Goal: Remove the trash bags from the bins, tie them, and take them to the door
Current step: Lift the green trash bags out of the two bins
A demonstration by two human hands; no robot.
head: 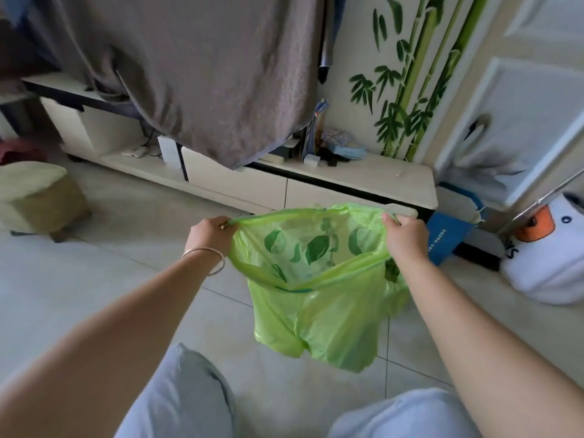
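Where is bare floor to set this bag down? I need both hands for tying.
Both hands, left hand and right hand, hold the green bag open. Bare tile floor lies between the stool and the TV cabinet. Right side is crowded: blue paper bag, white plush toy.
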